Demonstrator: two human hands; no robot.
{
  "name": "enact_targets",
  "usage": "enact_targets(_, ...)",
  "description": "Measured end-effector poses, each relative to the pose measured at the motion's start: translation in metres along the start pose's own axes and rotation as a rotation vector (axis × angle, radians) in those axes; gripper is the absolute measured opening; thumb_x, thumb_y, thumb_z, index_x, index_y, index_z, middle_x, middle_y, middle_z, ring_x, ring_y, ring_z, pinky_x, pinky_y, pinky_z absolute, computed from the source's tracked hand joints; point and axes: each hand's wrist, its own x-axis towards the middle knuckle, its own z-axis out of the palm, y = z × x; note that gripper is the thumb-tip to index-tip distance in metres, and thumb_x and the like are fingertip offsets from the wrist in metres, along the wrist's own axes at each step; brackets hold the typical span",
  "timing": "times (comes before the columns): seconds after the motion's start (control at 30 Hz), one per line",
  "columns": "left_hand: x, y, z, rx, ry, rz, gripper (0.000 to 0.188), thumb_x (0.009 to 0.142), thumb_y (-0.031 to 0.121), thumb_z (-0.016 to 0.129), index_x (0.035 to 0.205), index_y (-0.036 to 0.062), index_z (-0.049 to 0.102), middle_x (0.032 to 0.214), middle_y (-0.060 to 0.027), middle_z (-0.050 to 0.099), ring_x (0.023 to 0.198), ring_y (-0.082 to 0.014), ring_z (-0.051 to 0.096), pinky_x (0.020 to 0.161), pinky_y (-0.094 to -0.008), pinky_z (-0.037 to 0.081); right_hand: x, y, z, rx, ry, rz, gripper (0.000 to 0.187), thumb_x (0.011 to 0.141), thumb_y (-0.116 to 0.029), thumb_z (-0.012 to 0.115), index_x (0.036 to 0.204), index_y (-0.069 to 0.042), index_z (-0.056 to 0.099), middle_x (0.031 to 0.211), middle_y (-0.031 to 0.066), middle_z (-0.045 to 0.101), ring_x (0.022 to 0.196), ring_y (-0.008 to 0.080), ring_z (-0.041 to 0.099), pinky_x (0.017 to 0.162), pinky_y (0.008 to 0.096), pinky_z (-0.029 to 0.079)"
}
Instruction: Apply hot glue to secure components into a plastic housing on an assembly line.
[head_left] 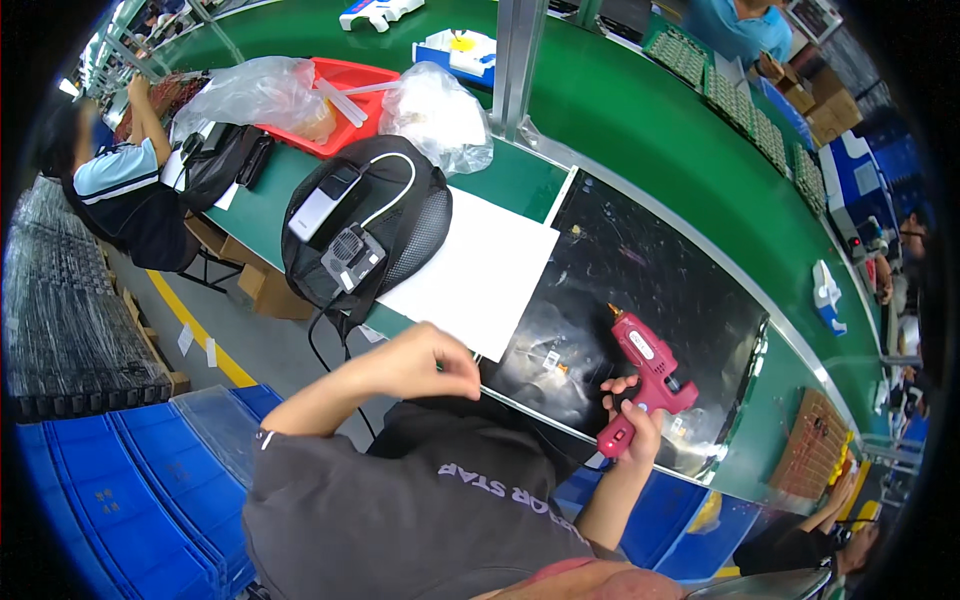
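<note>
Glue gun: dark pink body (pixel 653 362), with a pale oval label on the side of the barrel
Nozzle: brass-coloured tip (pixel 614 310), bare, at the barrel's front end
Rear end: a dark part set into the pink casing
Handle: same pink (pixel 617 436), with a small red switch-like part near its base
Pose: barrel aimed away from the person and slightly left, handle angled back toward the body
Place: held in the right grip (pixel 642 428) over the black-covered worktop (pixel 575 275); contact with the surface cannot be told
</note>
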Motion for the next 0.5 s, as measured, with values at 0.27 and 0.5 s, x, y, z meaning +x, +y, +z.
enact_targets(0.27,-0.035,-0.116,0.038,0.805,-0.106,-0.589,0.025,0.088,0.021,0.052,0.091,-0.0006,0.066,0.090,-0.0217,0.067,0.089,-0.0364,0.065,0.072,-0.0470,0.052,-0.005,0.000,-0.007,0.019,0.007,-0.027,0.038,0.071,-0.003,0.062,0.107,-0.001,0.051,0.095,0.0122,0.059,0.099,0.0298,0.056,0.078,0.0337,0.046)
enact_targets(0.5,-0.041,-0.191,0.050,0.842,0.010,-0.625,0.031,0.086,0.022,0.052,0.104,-0.0026,0.060,0.094,-0.0263,0.064,0.091,-0.0409,0.063,0.078,-0.0480,0.051,-0.005,0.001,-0.008,0.028,-0.016,-0.035,0.037,0.073,-0.001,0.061,0.108,-0.001,0.051,0.094,0.0125,0.059,0.100,0.0299,0.056,0.078,0.0337,0.046)
